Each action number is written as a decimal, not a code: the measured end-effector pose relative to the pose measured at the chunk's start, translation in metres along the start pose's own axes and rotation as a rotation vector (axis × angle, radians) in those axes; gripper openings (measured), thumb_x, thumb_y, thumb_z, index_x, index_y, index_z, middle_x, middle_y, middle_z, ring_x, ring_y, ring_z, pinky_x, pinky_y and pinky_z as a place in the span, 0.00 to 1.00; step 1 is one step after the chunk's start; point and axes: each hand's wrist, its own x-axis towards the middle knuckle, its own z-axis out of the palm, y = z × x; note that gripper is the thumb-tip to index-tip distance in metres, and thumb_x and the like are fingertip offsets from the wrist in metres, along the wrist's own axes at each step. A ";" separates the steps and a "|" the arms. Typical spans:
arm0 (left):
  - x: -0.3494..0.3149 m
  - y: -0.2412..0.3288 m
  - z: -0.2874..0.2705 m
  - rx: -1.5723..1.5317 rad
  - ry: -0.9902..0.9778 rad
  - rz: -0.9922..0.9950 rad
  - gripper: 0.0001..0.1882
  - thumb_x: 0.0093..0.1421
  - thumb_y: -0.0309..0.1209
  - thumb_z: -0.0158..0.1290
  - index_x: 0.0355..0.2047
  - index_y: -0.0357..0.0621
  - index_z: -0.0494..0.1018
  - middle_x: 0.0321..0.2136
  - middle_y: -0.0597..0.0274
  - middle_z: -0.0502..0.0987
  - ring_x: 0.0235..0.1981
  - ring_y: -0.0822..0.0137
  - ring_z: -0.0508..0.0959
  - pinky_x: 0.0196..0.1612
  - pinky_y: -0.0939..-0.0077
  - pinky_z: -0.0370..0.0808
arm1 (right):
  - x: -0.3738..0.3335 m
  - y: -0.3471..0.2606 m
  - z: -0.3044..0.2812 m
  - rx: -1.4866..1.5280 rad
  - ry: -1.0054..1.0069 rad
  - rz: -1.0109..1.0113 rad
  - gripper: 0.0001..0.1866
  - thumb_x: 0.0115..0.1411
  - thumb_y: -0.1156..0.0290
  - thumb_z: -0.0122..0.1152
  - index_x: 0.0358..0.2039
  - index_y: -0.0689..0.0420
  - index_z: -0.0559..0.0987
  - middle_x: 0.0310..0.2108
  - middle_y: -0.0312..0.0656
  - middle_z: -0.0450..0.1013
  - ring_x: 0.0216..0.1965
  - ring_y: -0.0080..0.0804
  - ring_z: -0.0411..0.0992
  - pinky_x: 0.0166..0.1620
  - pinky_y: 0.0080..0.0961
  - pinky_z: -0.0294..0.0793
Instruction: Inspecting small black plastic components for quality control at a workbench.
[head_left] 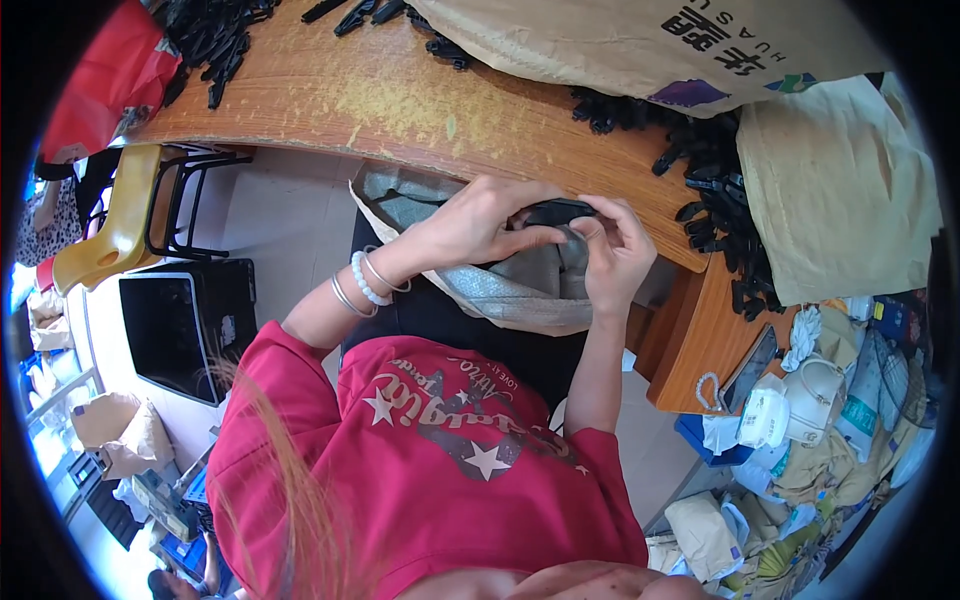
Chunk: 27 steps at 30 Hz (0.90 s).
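Observation:
My left hand (490, 222) and my right hand (612, 252) meet over my lap. Between their fingertips they pinch a small black plastic piece (558, 212), long and narrow; its exact kind is partly covered by my fingers. Beneath it, a woven sack (520, 317) lies open across my thighs, its greyish lining showing. White beads and bangles circle my left wrist. Similar black plastic pieces (715, 190), clip-like in shape, lie heaped on the wooden table (540, 110) to the right.
Large tan sacks (830, 180) rest on the table's right side. More black pieces (215, 60) lie far left, beside a red bag (105, 85). A yellow chair (130, 215) stands left. At right are a phone (750, 368), a white handbag (812, 400) and piled bags.

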 end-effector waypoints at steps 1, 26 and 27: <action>0.000 0.004 0.000 -0.016 -0.051 -0.108 0.18 0.52 0.31 0.59 0.43 0.36 0.73 0.30 0.43 0.77 0.31 0.47 0.78 0.32 0.64 0.74 | -0.001 0.006 -0.002 -0.004 -0.020 0.066 0.13 0.48 0.81 0.65 0.37 0.65 0.79 0.31 0.39 0.73 0.31 0.21 0.71 0.36 0.17 0.70; 0.100 0.012 -0.005 -1.104 0.477 -0.260 0.27 0.60 0.40 0.54 0.52 0.31 0.63 0.47 0.49 0.71 0.47 0.58 0.74 0.48 0.61 0.75 | 0.097 0.051 0.046 -0.657 0.284 -0.218 0.59 0.43 0.58 0.70 0.63 0.69 0.39 0.62 0.68 0.39 0.65 0.63 0.37 0.62 0.58 0.40; 0.102 0.018 -0.008 -1.003 0.491 -0.270 0.28 0.61 0.41 0.53 0.51 0.27 0.63 0.46 0.46 0.72 0.47 0.56 0.75 0.47 0.62 0.77 | 0.103 0.052 0.052 -0.681 0.347 -0.202 0.59 0.43 0.57 0.69 0.63 0.69 0.40 0.62 0.68 0.39 0.65 0.64 0.36 0.62 0.59 0.39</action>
